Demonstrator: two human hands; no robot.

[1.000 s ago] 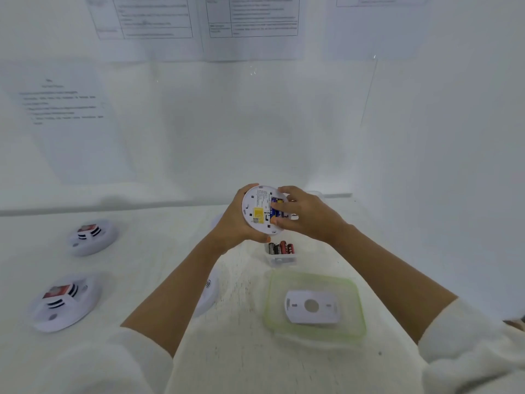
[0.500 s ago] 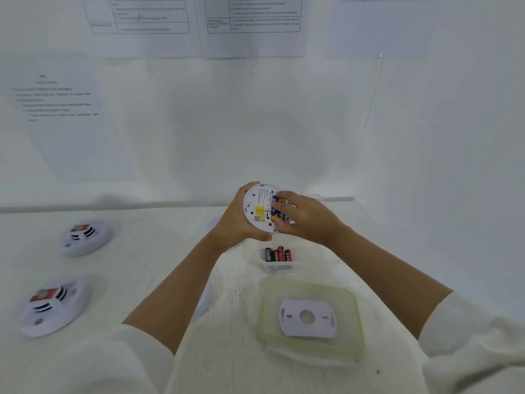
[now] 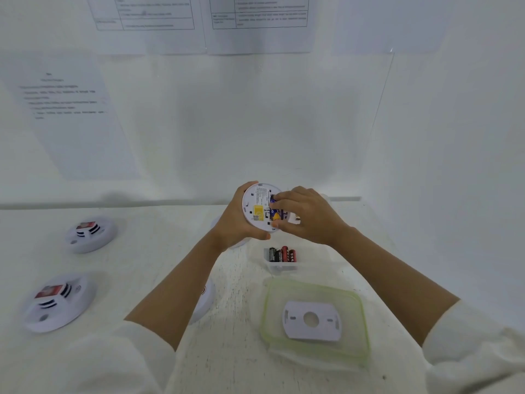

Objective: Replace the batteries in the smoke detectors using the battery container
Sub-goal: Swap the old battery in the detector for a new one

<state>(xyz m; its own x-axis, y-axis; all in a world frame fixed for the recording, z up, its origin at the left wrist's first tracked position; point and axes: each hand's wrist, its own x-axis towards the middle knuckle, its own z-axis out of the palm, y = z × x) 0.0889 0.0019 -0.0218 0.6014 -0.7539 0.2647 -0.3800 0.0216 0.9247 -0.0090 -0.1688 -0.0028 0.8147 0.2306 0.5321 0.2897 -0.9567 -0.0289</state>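
My left hand holds a round white smoke detector up over the table, its back with a yellow label turned toward me. My right hand has its fingertips on a blue battery in the detector's open compartment. Below the hands stands a small clear battery container with several red and black batteries. A white backplate lies in a green-rimmed lid at the near right.
Two more smoke detectors lie face up at the left, one farther and one nearer. Another detector is partly hidden under my left forearm. White walls with printed sheets close the table behind and at right.
The view has tilted slightly, so the table objects sit lower and more to the left. My hands stay on the detector, the right fingers shifting a little on the battery.
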